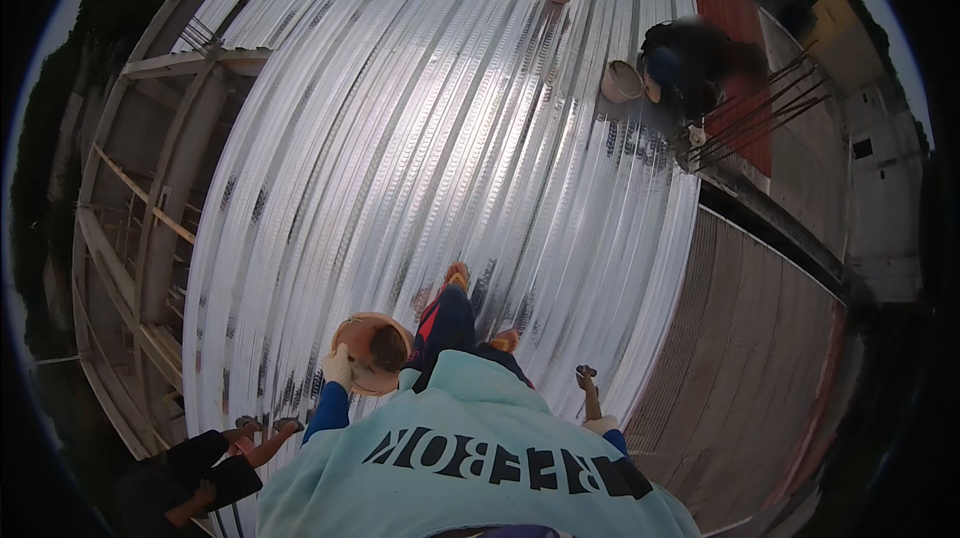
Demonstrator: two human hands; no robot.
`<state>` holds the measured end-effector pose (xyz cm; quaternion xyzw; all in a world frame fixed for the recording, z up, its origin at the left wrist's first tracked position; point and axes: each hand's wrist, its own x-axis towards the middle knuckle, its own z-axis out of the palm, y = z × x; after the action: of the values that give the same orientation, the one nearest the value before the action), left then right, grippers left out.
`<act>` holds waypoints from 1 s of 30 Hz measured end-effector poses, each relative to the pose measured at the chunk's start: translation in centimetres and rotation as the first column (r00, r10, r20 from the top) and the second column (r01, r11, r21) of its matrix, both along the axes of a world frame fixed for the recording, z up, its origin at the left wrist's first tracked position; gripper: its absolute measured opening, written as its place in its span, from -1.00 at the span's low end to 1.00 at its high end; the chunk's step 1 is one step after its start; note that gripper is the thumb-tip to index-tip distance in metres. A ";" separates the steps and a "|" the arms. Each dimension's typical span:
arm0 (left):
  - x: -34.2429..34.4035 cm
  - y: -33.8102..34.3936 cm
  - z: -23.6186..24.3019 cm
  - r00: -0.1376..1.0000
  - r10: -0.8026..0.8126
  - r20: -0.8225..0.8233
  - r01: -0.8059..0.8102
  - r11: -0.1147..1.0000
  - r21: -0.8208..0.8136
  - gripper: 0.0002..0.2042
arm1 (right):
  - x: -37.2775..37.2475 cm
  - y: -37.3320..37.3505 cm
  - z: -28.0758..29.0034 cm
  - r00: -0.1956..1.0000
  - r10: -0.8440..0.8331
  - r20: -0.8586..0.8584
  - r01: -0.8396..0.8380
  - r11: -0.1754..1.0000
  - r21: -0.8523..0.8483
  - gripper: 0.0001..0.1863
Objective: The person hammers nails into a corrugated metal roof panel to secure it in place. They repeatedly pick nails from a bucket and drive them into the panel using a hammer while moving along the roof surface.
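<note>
Bucket [365, 334], round, orange-brown and plastic-looking, sits left of lower centre in the frame, just to the right of my pale-gloved left hand [338, 368], whose fingers grip its rim. My right hand [602, 425], farther off at lower right, clasps a wooden-handled hammer [592, 400], long axis pointing up the frame.

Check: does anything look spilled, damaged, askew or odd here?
Upper right, bare rods beside a co-worker splay unevenly, untidy against the straight metal sheets. Dark patches on the sheets could be dirt or reflections. Nothing looks spilled from the bucket in the left hand.
</note>
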<state>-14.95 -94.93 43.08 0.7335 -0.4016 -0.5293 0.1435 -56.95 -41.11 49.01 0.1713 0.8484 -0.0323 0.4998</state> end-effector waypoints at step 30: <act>-38.6 -34.3 3.3 0.992 0.115 -0.052 -0.111 0.992 0.065 -0.54 | -42.4 -43.1 -3.3 0.983 0.168 0.074 -0.164 0.985 -0.054 -0.36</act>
<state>-53.57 -129.25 46.37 0.7442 -0.3385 -0.5527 0.1615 -99.31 -84.17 45.71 0.0893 0.8386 -0.0041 0.5373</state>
